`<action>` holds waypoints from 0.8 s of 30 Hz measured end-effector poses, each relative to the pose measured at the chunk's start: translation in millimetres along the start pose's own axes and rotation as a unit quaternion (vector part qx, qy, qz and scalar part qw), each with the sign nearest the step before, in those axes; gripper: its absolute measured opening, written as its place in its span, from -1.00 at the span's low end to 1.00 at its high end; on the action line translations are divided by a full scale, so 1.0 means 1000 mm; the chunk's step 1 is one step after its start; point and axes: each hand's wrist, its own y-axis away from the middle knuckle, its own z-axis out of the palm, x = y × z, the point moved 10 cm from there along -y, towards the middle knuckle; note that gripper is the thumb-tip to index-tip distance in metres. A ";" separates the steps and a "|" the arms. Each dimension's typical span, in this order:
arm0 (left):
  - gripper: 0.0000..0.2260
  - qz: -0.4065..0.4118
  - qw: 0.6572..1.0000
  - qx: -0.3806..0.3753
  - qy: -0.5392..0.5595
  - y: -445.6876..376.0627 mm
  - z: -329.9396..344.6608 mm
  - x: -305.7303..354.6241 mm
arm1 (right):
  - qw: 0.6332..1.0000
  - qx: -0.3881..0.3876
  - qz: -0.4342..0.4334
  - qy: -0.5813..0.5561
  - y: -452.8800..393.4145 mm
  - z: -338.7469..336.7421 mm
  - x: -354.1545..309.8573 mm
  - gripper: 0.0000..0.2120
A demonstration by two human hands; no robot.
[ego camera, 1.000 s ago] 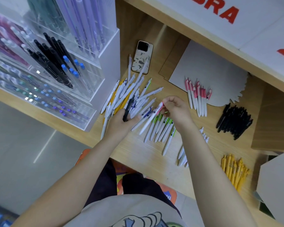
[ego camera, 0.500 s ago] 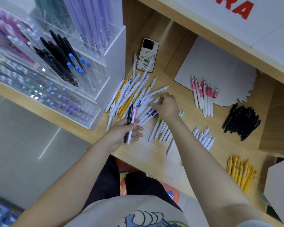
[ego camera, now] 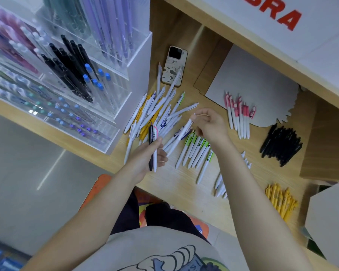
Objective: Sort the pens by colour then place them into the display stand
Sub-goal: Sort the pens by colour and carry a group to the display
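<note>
Pens point(ego camera: 160, 114), slim plastic barrels mostly white with a few yellow ones mixed in, lie in a loose crossed heap on the pale wood-grain worktop point(ego camera: 176, 184). At 9 o'clock from the heap stands the display stand point(ego camera: 86, 79), clear glossy acrylic tiers with black, blue-capped and lilac pens slanting in its slots.

The left hand point(ego camera: 147, 159) hovers at 6 o'clock from the heap, palm turned up, its grip closed round two pens held side by side: a black pen point(ego camera: 150, 139) and a white pen with a pink clip point(ego camera: 155, 145), both poking out above the thumb toward 12. The right hand point(ego camera: 209, 126) sits at 3 o'clock from the heap, wrist bent, fingertips pinching the top end of a white pen point(ego camera: 179, 136) whose barrel slopes down toward 7 o'clock over the worktop.

Sorted groups lie around: green-clip pens point(ego camera: 196, 151) in a row under the right wrist, pink-clip pens point(ego camera: 238, 118) at 2 o'clock partly on a grey card point(ego camera: 252, 79), matte black pens point(ego camera: 280, 143) at 3, yellow pens point(ego camera: 280, 202) at 4. A phone point(ego camera: 173, 65) in a patterned case lies at 12 o'clock from the heap, with a white pen across its lower corner.
</note>
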 end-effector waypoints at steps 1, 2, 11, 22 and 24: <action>-0.69 -0.010 1.000 -0.028 -0.008 0.002 0.009 0.000 | 1.000 -0.021 0.004 -0.001 0.003 0.008 0.000 -0.90; -0.69 -0.014 0.998 -0.058 -0.021 0.003 0.017 0.001 | 0.999 -0.038 0.003 0.002 0.005 0.017 -0.001 -0.89; -0.79 0.015 0.996 -0.070 -0.044 0.006 0.003 0.015 | 0.986 -0.015 -0.042 0.160 -0.041 0.043 0.015 -0.72; -0.82 0.037 0.998 -0.052 -0.012 0.001 -0.008 0.019 | 0.997 0.002 -0.018 0.081 -0.009 0.025 0.011 -0.82; -0.75 0.032 0.997 -0.068 -0.005 0.000 0.001 0.017 | 0.998 -0.065 0.014 0.020 0.016 0.039 0.014 -0.68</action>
